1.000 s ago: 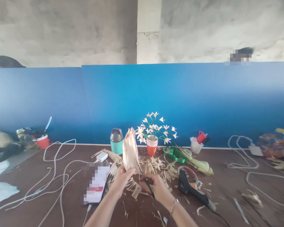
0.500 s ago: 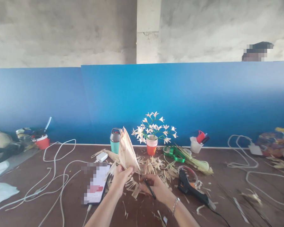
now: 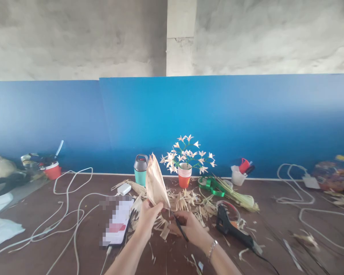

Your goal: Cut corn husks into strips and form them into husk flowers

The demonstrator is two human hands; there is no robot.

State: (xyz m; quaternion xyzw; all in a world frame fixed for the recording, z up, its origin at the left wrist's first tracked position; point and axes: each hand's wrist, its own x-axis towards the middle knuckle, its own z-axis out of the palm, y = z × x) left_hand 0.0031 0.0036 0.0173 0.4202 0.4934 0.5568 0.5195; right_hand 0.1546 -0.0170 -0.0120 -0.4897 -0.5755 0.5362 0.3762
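Note:
My left hand pinches the lower end of a dry, pale corn husk, which stands up with its pointed tip on top. In my right hand is a pair of scissors with dark handles; their tips meet the husk's lower right edge. Fingers partly hide the scissors. Beneath and behind both hands lie husk scraps and cut husk flowers. Just beyond them, a spray of small pale flowers on green stems stands in stacked paper cups.
A phone lies left of my hands, near a teal bottle and white charger. On the right are a black glue gun, green ribbon and a husk bundle. White cables cross the left side. A blue partition stands behind.
The view has shifted slightly. The head seen above the partition at right has almost left the picture. Both hands keep nearly the same hold, with the scissors still at the husk's lower edge.

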